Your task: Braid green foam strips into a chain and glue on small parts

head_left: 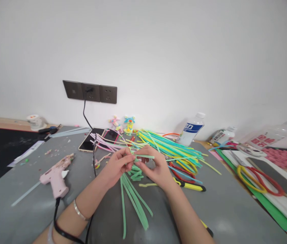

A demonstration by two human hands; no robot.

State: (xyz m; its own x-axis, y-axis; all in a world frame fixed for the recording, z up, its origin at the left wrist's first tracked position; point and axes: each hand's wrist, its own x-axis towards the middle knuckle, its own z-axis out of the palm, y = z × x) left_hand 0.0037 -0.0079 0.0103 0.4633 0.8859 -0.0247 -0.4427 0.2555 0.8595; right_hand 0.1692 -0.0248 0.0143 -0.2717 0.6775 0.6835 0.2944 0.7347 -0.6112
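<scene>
Both my hands meet near the middle of the view, above the grey mat. A light green pipe cleaner (145,156) runs between them. My left hand (120,163) pinches it between thumb and fingertips. My right hand (154,166) has its fingers curled round the same piece from the other side. Where the fingertips meet, the exact shape of the piece is hidden. Just below lie short coiled green pieces (135,173). Long green pipe cleaners (134,201) fan out from there toward me.
A pink glue gun (57,178) lies at left, its black cord passing near my left arm. Behind my hands are yellow and teal pipe cleaners (169,145), a phone (90,142) and two small figures. A yellow cutter (190,185), bottle (190,130) and scissors (257,179) are at right.
</scene>
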